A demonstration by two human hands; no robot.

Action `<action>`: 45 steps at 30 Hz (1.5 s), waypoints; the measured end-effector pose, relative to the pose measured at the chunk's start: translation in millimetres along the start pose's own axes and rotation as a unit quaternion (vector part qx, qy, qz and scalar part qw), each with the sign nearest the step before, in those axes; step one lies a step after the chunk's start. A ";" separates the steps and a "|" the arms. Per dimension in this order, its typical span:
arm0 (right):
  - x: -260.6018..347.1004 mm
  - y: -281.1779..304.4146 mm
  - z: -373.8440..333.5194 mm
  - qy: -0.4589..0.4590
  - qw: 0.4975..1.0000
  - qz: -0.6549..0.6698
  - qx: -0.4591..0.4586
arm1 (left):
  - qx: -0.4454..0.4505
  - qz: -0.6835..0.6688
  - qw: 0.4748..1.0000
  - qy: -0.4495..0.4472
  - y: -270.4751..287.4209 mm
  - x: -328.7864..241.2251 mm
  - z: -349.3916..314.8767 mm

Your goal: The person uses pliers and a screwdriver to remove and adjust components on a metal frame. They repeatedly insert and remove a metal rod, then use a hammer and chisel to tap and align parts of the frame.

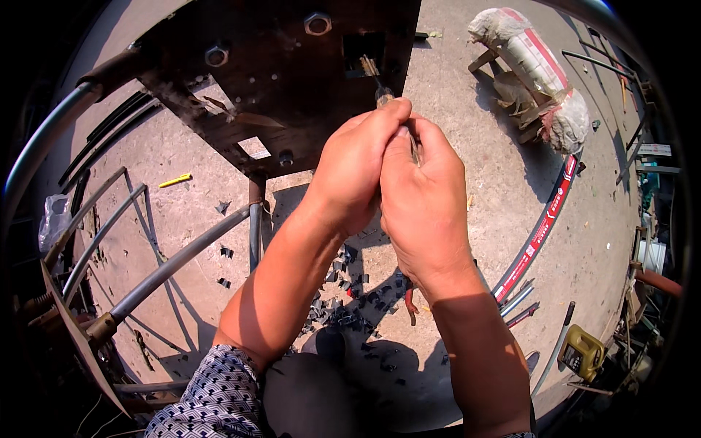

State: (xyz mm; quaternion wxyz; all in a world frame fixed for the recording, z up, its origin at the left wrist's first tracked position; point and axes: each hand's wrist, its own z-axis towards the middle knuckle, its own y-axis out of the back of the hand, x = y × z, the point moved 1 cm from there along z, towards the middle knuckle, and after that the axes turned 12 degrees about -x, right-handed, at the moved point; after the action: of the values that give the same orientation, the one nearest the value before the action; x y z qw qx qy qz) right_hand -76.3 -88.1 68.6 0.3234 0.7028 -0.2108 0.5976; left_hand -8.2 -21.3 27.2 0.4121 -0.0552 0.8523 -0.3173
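Note:
Both my hands are closed together around a screwdriver [383,95], most of its handle hidden in my grip. My left hand [345,166] is wrapped against my right hand [425,197], their thumbs close together. From the handle, a thin shaft points away from me toward a square opening [363,52] in a dark metal plate [292,87]. Something pale yellowish, too small to name, shows in that opening around the tip. The plate also carries large hex nuts [318,24] and other square cutouts.
Small black scraps [339,310] litter the concrete floor below my hands. A yellow pen-like stick [175,179] lies left, near bent metal tubes [182,263]. On the right are a wrapped white bundle [537,66], a red-and-black strip [537,233] and an olive jug [582,352].

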 end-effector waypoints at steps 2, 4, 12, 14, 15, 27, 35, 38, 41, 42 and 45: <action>10.4 0.5 3.3 0.143 0.972 -0.184 -0.013 | 0.059 -0.066 0.995 0.040 0.1 1.3 1.2; 27.6 2.9 -2.0 0.169 0.932 -0.321 -0.001 | 0.148 -0.165 0.972 0.078 -6.6 4.4 0.0; 30.5 -3.5 -5.3 0.207 0.837 -0.504 0.043 | 0.260 -0.231 0.936 0.062 7.9 14.4 11.1; 22.9 -1.4 -2.8 0.165 0.876 -0.452 0.043 | 0.208 -0.187 0.957 0.073 5.0 13.2 7.9; 19.6 -0.8 -3.0 0.153 0.894 -0.420 0.028 | 0.181 -0.165 0.966 0.078 3.8 12.4 6.9; -10.8 -4.6 -5.5 -0.130 0.976 0.165 0.050 | 0.007 0.019 1.000 -0.019 -3.9 2.2 -2.1; -1.6 -2.3 -6.1 -0.204 0.946 0.241 0.067 | 0.008 0.007 1.000 -0.013 -4.0 -0.3 -1.7; -2.1 -4.9 -6.2 -0.213 0.943 0.245 0.066 | -0.019 -0.061 0.998 0.016 -12.5 -0.2 -4.6; -0.6 -3.0 -8.3 -0.247 0.925 0.280 0.068 | -0.015 0.012 1.000 -0.005 -7.4 -5.6 -5.1; 2.7 -1.5 -8.4 -0.265 0.915 0.295 0.069 | -0.003 0.057 0.998 -0.021 -4.2 -8.0 -4.7; 1.3 2.1 -8.0 -0.306 0.888 0.332 0.084 | -0.029 0.154 0.987 -0.031 -1.7 -13.0 -3.1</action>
State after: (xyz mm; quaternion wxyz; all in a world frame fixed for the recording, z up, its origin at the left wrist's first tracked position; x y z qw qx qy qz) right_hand -83.1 -83.9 70.9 -0.0345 0.7643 -0.4695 0.4408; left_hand -2.2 -16.5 38.3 0.4802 0.0549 0.8464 -0.2235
